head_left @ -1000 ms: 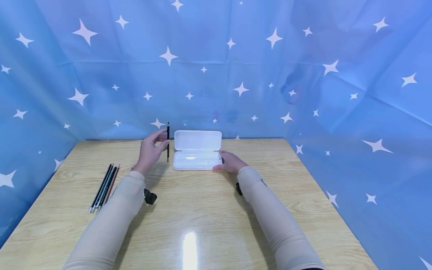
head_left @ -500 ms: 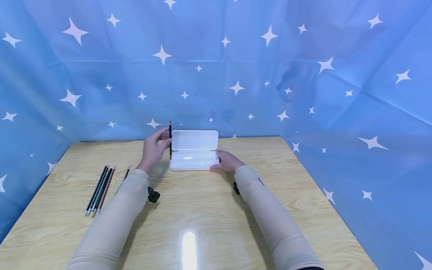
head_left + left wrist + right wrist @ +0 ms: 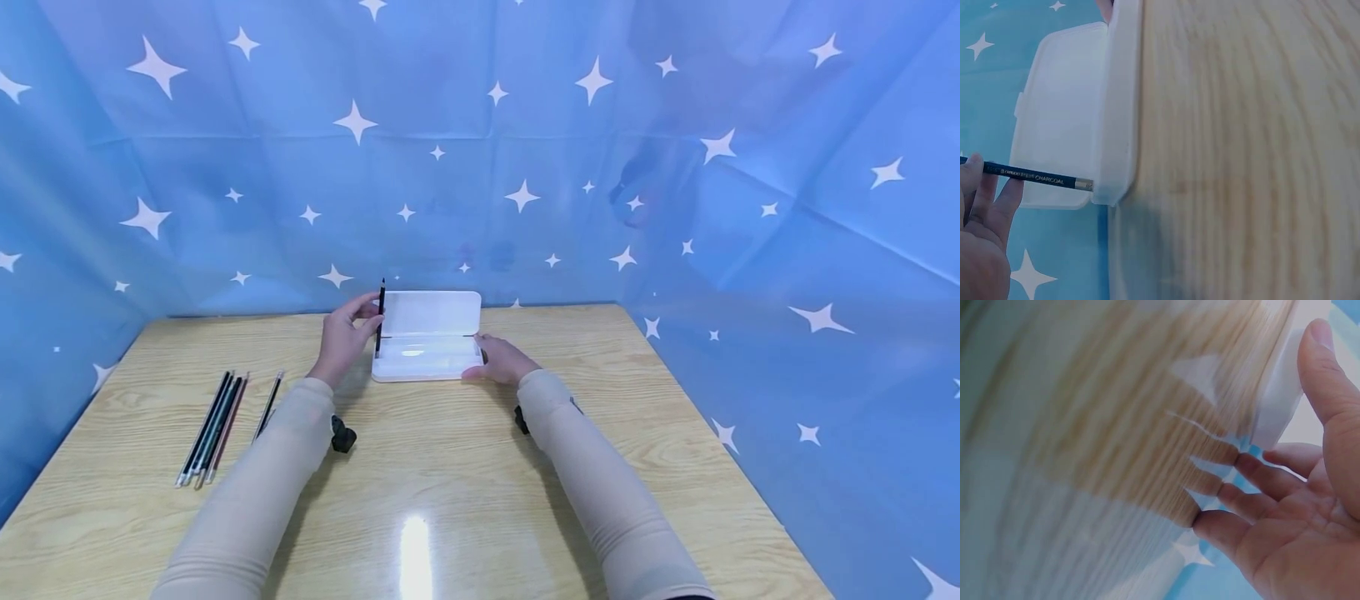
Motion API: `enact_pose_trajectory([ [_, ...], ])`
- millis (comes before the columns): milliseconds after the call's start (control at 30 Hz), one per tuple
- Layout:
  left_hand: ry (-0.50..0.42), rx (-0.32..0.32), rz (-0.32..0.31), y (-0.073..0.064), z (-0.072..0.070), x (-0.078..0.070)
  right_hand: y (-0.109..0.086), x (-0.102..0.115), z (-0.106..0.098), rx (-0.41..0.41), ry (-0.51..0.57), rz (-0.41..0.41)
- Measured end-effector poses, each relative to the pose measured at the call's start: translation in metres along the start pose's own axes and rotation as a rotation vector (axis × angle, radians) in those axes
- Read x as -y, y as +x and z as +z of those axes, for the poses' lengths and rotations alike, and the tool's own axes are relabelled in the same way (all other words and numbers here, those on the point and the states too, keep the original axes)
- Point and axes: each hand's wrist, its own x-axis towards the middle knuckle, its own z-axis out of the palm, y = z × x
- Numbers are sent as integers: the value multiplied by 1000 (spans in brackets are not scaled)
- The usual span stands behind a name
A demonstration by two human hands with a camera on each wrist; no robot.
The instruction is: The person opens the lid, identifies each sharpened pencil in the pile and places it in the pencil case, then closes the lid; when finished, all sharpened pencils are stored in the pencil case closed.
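A white pencil case (image 3: 431,368) stands open at the table's back edge, its lid (image 3: 432,312) tilted up behind. My left hand (image 3: 341,343) pinches a dark pencil (image 3: 381,321) near-upright between thumb and fingers, point up. Its lower end is at the left end of the case's tray. In the left wrist view the pencil (image 3: 1041,178) reads "CHARCOAL" beside a metallic end band. My right hand (image 3: 506,360) holds the case's right end. In the right wrist view its thumb (image 3: 1322,369) lies along the case and several fingertips touch the table.
Several pencils (image 3: 213,429) lie bunched on the wooden table (image 3: 465,483) at the left. One more pencil (image 3: 268,404) lies apart, partly behind the left sleeve. A blue star-patterned curtain (image 3: 480,150) hangs behind the table.
My left hand has brought the pencil right, from beside the case to its left end, and slightly down. The right hand stays on the case. The head view has shifted slightly.
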Motion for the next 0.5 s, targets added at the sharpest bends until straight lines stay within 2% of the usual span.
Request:
enact_pose_trajectory([
  [167, 3, 25, -18, -1, 0, 3, 0, 0, 1, 1, -6, 5],
  [500, 58, 106, -15, 2, 7, -2, -2, 2, -1, 8, -5, 4],
])
